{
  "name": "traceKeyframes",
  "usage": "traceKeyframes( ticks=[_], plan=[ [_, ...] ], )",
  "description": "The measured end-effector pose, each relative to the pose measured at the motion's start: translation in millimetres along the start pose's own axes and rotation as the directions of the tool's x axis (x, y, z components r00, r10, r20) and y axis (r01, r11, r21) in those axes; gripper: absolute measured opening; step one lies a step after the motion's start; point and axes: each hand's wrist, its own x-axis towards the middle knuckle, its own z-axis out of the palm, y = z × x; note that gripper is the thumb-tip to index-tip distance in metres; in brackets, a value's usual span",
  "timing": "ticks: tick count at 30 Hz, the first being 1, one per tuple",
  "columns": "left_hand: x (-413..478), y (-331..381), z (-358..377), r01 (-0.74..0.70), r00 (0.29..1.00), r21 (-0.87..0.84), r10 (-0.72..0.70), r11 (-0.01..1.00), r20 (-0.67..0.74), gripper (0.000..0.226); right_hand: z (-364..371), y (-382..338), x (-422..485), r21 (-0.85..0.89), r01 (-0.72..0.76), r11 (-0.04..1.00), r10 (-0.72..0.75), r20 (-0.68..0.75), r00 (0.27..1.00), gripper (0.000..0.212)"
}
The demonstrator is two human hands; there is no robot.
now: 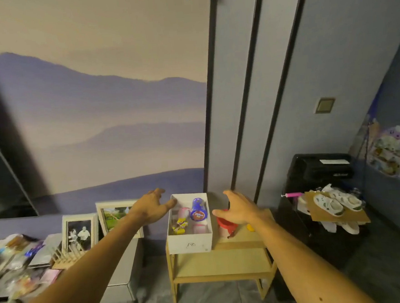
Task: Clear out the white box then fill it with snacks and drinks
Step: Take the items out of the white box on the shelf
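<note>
Both spread, empty hands flank the white box (190, 243) of snacks.

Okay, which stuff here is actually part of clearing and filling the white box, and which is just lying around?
Part of the job:
white box
blue canister inside it
yellow packet inside it
left hand, open
right hand, open

Lying about:
photo frames
white shoes
red cup beside the box
</note>
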Motion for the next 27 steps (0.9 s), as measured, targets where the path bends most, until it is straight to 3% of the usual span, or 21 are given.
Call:
traceKeyframes(
  ticks=[6,11,16,19,27],
  plan=[
    [86.6,-19.4,41.5,0.026,0.997,-0.031,-0.024,0.999,0.068,0.075,32.4,19.7,102.9,0.039,-0.014,0.999,0.012,0.041,0.999,0.088],
    [173.0,-34.0,87.1,0.109,0.989,-0.049,-0.103,0.993,0.109,0.070,65.0,34.9,200.7,0.090,-0.001,0.996,-0.006,0.072,0.997,0.063],
    [249.1,-43.0,130.8,0.216,0.964,-0.026,-0.209,0.976,0.164,0.075,118.3,57.0,305.5,0.147,-0.023,0.989,-0.008,0.207,0.978,0.034],
    [278.4,-52.7,163.6,0.271,0.943,-0.014,-0.263,0.962,0.206,0.074,145.0,66.6,350.0,0.132,0.005,0.991,-0.047,0.322,0.946,0.027],
    [330.2,-104.0,246.9,0.387,0.902,-0.010,-0.376,0.922,0.214,0.056,221.6,80.7,416.7,0.041,0.062,0.997,-0.073,0.395,0.916,0.056]
  ],
)
